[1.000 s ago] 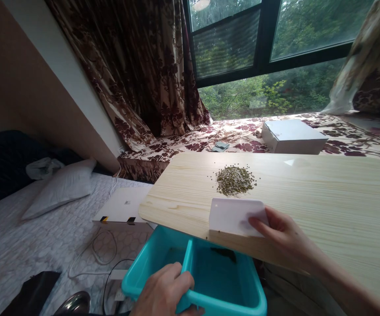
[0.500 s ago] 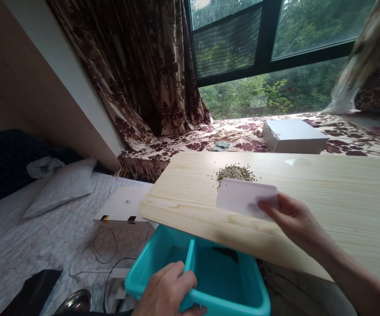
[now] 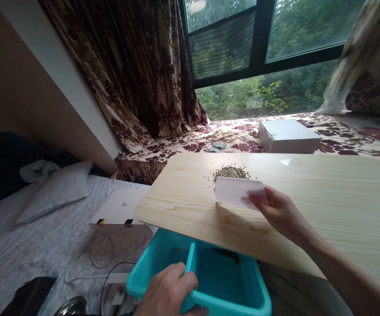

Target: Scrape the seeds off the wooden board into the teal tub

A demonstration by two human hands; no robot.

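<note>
My right hand (image 3: 277, 210) pinches a thin white plastic scraper (image 3: 237, 191), tilted on its edge over the wooden tabletop (image 3: 176, 188). Behind the scraper lies a scattered pile of small green beans or seeds (image 3: 232, 171), and a few more sit by its lower left corner. Below the table's front edge, my left hand (image 3: 171, 289) grips the near rim of a turquoise two-compartment bin (image 3: 264, 289), close to its divider. Inside the right compartment, a dark patch (image 3: 227, 254) shows near the table edge; I cannot make out what it is.
A white box (image 3: 288, 135) rests on the floral window ledge beyond the table, with a folded cloth (image 3: 218, 146) left of it. On the bed at left are a flat white box (image 3: 120, 208), cables, a pillow (image 3: 56, 188) and a metal bowl (image 3: 71, 306).
The scraper in my right hand has shifted slightly and stands steeper, with beans now showing at its lower edge. My left hand keeps its grip on the bin.
</note>
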